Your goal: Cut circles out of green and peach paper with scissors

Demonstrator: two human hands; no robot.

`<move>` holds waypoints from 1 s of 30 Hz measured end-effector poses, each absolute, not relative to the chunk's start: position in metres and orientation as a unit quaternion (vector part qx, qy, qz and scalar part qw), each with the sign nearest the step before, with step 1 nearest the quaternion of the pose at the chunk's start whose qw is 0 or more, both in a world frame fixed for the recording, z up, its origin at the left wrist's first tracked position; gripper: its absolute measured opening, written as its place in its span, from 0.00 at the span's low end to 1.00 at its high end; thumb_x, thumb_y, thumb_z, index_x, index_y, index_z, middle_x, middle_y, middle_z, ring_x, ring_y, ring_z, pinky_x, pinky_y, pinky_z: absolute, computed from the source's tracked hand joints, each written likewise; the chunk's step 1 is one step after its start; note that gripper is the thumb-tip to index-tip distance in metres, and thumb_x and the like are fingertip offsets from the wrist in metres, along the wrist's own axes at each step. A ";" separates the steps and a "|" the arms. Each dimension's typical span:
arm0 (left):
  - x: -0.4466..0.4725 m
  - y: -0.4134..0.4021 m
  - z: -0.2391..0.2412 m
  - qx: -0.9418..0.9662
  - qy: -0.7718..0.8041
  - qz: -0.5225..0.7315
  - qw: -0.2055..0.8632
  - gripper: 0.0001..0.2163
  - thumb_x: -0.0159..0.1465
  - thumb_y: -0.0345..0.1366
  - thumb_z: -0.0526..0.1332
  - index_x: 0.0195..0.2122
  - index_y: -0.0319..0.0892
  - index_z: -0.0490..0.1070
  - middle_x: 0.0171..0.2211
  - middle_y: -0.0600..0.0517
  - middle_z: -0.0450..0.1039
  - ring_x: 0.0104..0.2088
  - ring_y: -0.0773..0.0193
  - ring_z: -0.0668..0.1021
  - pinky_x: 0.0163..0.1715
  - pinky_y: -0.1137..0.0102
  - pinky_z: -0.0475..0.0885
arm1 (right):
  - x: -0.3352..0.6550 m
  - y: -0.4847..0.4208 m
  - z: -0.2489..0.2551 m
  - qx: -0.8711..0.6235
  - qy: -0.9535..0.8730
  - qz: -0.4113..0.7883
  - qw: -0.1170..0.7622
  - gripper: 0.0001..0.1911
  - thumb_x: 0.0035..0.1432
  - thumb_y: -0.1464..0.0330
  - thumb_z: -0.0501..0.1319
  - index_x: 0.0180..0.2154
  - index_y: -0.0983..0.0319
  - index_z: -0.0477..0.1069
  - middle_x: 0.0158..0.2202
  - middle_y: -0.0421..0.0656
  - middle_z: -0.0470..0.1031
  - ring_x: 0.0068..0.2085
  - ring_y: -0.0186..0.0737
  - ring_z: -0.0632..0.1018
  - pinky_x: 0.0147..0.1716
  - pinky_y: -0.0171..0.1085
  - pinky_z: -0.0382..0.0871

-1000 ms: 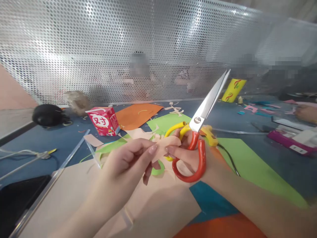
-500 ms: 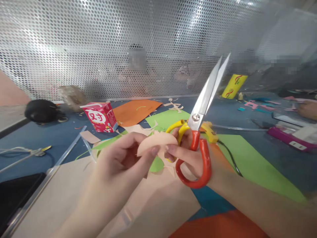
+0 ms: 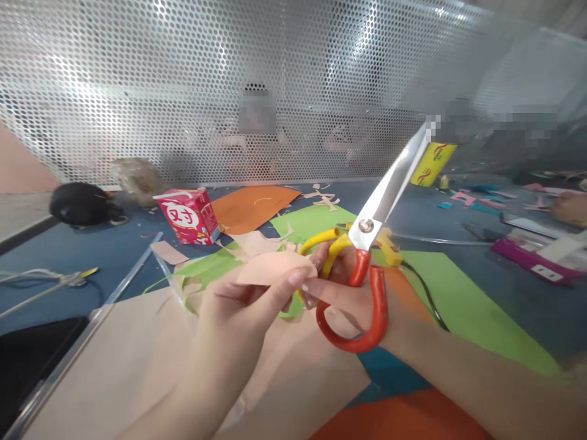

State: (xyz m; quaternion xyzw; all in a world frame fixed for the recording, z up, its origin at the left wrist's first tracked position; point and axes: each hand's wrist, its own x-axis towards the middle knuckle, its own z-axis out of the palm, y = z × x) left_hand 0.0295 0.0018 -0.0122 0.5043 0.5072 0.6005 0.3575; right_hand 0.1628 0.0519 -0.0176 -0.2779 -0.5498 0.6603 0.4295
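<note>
A pale peach paper cutout (image 3: pixel 270 267) with a curved upper edge is pinched between the thumb and fingers of my left hand (image 3: pixel 250 311). My right hand (image 3: pixel 342 293) is closed around the handles of a pair of scissors (image 3: pixel 367 226), one handle red and the other yellow. Their blades point up and to the right, nearly together, away from the paper. My right fingertips meet my left thumb at the cutout's right end; whether they grip it too I cannot tell. Below my hands lies a large peach sheet (image 3: pixel 119 360).
A pink carton (image 3: pixel 188 217), an orange sheet (image 3: pixel 257 208) and green paper (image 3: pixel 477 305) lie around. A yellow glue gun (image 3: pixel 389 247) rests behind my right hand. At right are a purple-edged case (image 3: pixel 532 260) and a yellow roll (image 3: pixel 433 165). A perforated metal screen (image 3: pixel 284 73) stands behind.
The cutout and my left thumb have shifted, the cutout now reaching further left. The scissors have tilted to the right and their blades look closer together.
</note>
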 end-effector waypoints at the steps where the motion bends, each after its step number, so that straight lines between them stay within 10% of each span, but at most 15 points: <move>1: 0.027 0.002 -0.011 0.513 0.504 0.602 0.346 0.07 0.56 0.39 0.66 0.23 0.45 0.79 0.17 0.58 0.70 0.21 0.71 0.69 0.23 0.77 0.69 | 0.162 0.053 -0.018 -0.272 -0.552 0.662 0.427 0.17 0.37 0.68 0.75 0.21 0.60 0.65 0.18 0.32 0.68 0.21 0.31 0.72 0.23 0.32 0.69; 20: 0.028 -0.002 -0.011 0.554 0.466 0.608 0.326 0.05 0.58 0.34 0.65 0.27 0.45 0.80 0.23 0.56 0.76 0.22 0.71 0.71 0.21 0.77 0.69 | 0.158 0.052 -0.018 -0.273 -0.512 0.650 0.491 0.18 0.35 0.68 0.73 0.22 0.59 0.64 0.17 0.31 0.66 0.19 0.31 0.70 0.23 0.34 0.69; 30: 0.020 -0.001 0.009 0.400 0.392 0.765 0.318 0.06 0.54 0.31 0.69 0.24 0.42 0.72 0.16 0.59 0.68 0.21 0.66 0.77 0.12 0.78 0.67 | 0.173 0.041 -0.018 -0.297 -0.697 0.544 0.361 0.17 0.49 0.63 0.68 0.31 0.58 0.59 0.28 0.35 0.61 0.28 0.34 0.63 0.27 0.34 0.60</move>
